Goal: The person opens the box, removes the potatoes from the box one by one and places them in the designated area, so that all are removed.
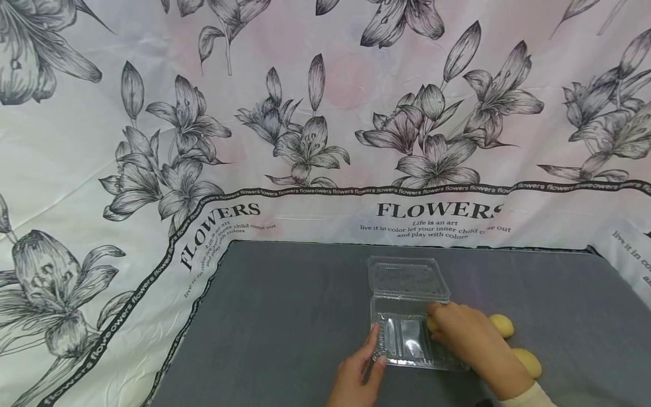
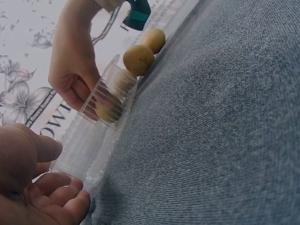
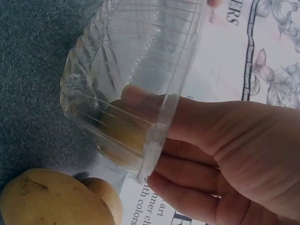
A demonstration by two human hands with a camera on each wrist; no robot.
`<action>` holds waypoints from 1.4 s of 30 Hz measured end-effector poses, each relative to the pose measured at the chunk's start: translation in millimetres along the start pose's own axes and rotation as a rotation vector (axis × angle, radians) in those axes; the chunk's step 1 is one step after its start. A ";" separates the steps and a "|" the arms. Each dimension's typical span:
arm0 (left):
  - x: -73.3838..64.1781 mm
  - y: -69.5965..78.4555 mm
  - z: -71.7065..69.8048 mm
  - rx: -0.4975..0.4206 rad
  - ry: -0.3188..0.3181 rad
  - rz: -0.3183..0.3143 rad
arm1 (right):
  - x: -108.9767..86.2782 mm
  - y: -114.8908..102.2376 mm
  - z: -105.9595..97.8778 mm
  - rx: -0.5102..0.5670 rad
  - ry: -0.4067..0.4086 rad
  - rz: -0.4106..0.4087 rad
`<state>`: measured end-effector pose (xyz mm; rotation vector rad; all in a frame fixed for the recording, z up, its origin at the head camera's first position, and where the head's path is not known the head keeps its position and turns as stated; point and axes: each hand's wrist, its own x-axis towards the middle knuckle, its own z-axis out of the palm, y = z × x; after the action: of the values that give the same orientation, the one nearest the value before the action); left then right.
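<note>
A clear plastic clamshell container [image 1: 407, 362] lies on the dark grey cloth, its lid [image 1: 407, 277] folded back away from me. My right hand [image 1: 470, 333] reaches over the right wall and grips a yellowish potato [image 3: 124, 133] inside that end. Its thumb is inside the wall, seen through the plastic in the right wrist view. At the opposite end, my left hand [image 1: 358, 370] holds the container's left edge, thumb near the front corner and index finger farther back. Two more potatoes, one farther back [image 1: 502, 325] and one nearer [image 1: 528, 363], lie right of the container.
Dark grey cloth [image 1: 285, 322] covers the table. A white curtain [image 1: 305, 215] printed with flowers and lettering hangs behind it and along the left side. A dark teal strap [image 2: 138, 14] is around the right wrist.
</note>
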<state>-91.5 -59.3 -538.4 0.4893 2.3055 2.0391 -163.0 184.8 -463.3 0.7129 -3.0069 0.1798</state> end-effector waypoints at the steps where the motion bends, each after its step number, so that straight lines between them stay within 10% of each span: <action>1: -0.1 -0.2 0.1 0.005 0.003 0.009 | -0.4 -0.1 0.6 -0.003 0.008 -0.003; 42: 0.5 -2.2 -1.9 -0.006 -0.023 -0.067 | 4.2 0.3 -0.9 0.123 -0.146 0.065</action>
<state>-92.9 -61.3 -540.2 0.4265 2.2700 1.9991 -166.9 183.4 -462.1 0.6651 -3.1835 0.3323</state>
